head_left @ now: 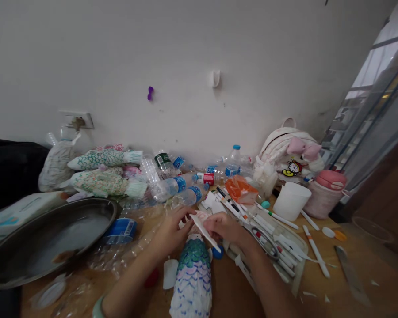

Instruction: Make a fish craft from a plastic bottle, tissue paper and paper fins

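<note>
A flat white strip [204, 230], perhaps paper or card, slants between my two hands. My right hand [223, 226] is closed, with its fingertips pinching the strip's right side. The curled fingers of my left hand [175, 225] close on the strip's upper left end. Just below lies a fish-shaped craft piece [193, 278] with painted scales, green at the upper end and blue and purple lower down. A pinkish part beyond its upper end is mostly hidden by my hands. To its left, a small white piece [170, 274] rests on the table.
A dark oval basin [109, 207] with cloudy liquid stands left. Several scaled fish [102, 159] and plastic bottles [177, 185] line the wall. On the right are a tray of markers [300, 276], a white cup [291, 201], a pink jar [325, 196], a backpack [278, 145] and a metal ruler-like blade [351, 274].
</note>
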Demonstrator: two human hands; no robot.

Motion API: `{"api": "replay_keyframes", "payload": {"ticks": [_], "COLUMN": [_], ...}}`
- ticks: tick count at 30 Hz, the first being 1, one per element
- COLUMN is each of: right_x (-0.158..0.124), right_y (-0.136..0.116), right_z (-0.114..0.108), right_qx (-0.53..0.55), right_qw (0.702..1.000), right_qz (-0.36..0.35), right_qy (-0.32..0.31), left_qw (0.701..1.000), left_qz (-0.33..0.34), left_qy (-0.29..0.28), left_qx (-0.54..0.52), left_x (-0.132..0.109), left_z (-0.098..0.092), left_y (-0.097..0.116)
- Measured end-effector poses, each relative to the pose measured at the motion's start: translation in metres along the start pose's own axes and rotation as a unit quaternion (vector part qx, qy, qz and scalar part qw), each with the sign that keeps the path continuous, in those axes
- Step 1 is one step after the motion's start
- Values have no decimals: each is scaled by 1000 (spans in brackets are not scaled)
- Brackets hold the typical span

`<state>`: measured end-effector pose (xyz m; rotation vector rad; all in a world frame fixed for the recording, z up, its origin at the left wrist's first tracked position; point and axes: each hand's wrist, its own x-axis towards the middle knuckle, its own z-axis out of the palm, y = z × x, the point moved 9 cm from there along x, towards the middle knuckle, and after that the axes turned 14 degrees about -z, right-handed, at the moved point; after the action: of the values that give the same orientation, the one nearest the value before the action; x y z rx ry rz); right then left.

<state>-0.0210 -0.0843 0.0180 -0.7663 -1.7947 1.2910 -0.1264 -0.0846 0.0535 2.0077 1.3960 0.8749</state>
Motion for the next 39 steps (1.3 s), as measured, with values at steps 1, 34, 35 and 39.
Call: {"api": "replay_keyframes", "payload": {"ticks": [1,34,35,39], "right_x": [-1,-66,-66,-65], "right_y": [1,16,15,19], "right_z": [5,30,31,33], "right_qx": [-17,-167,-165,-153], "right_qw": [1000,971,973,975], "right_qz": [11,168,162,160], "right_qy": [-17,23,25,33], "left_qw": [1000,975,975,976], "left_qz": [4,112,112,111], "left_qy": [-1,-188,-187,-183], "left_qx": [12,47,44,41], "left_x": [-1,-19,-18,-18], "left_z": [1,41,41,39], "left_y": [2,17,17,16]}}
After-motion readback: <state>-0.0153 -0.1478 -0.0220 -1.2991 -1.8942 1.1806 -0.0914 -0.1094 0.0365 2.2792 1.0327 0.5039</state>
